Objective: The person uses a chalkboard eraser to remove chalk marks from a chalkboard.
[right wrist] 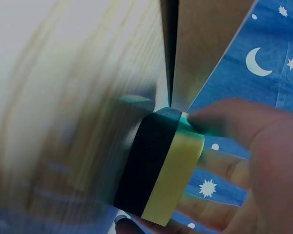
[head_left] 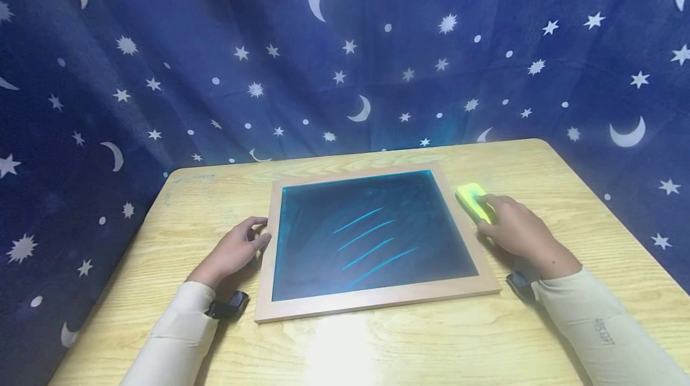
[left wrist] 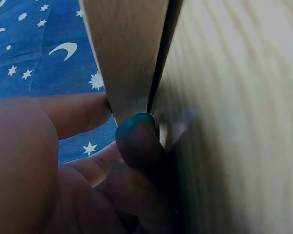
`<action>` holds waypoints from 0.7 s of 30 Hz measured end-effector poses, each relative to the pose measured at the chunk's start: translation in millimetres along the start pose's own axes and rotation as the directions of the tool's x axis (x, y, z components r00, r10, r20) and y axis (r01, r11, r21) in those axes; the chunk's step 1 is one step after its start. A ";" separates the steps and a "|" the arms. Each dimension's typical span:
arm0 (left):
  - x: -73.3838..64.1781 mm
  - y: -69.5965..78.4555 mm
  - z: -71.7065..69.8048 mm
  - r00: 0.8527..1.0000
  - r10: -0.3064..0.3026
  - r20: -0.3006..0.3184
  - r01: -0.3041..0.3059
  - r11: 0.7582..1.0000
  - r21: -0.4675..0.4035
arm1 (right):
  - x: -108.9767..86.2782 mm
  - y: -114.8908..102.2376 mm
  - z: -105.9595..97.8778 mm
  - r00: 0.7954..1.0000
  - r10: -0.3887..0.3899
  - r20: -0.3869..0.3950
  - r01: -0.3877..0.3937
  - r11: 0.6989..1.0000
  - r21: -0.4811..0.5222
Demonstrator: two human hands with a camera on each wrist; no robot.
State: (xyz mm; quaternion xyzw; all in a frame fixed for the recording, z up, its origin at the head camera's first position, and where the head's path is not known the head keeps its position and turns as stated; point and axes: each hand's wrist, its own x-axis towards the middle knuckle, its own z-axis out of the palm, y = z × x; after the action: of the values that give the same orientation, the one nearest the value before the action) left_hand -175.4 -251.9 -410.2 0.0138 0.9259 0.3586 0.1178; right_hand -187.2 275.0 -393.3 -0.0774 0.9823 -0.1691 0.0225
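Observation:
A chalkboard (head_left: 318,218) with a wooden frame (head_left: 377,298) lies on the table, several slanting blue chalk lines across its dark surface. At the frame's left side is my left hand (head_left: 234,251); in the left wrist view, its fingertips touch the frame's edge (left wrist: 129,53) and one fingertip (left wrist: 139,124) is tinted blue. To the right of the board my right hand (head_left: 520,230) grips a yellow chalkboard eraser (head_left: 474,199). The right wrist view shows the eraser's dark felt layer (right wrist: 149,161) facing the table, with thumb and fingers around the yellow body.
The light wooden table (head_left: 544,188) reaches back to a blue curtain (head_left: 302,62) printed with moons and stars. Blue chalk dust (head_left: 188,182) marks the table's back left corner. Each wrist carries a black strapped device (head_left: 229,305).

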 end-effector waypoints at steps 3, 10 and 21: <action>-0.1 0.8 0.2 1.000 0.002 -0.001 -0.002 1.000 -0.002 | -0.7 0.9 0.7 1.000 0.007 -0.007 -0.008 1.000 -0.018; -2.1 1.2 0.0 1.000 0.006 0.009 -0.006 1.000 -0.013 | -3.2 1.0 0.0 0.998 -0.005 -0.062 0.003 0.999 -0.037; -0.5 0.2 -1.7 1.000 0.007 0.016 -0.007 1.000 -0.017 | -14.6 -17.6 -11.2 0.985 -0.028 -0.172 0.023 0.999 -0.036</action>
State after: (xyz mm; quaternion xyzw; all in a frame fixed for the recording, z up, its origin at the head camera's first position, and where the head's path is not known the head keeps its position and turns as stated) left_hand -175.3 -252.9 -408.8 0.0189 0.9218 0.3666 0.1243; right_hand -171.0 264.7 -376.6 -0.0754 0.9822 -0.1589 -0.0662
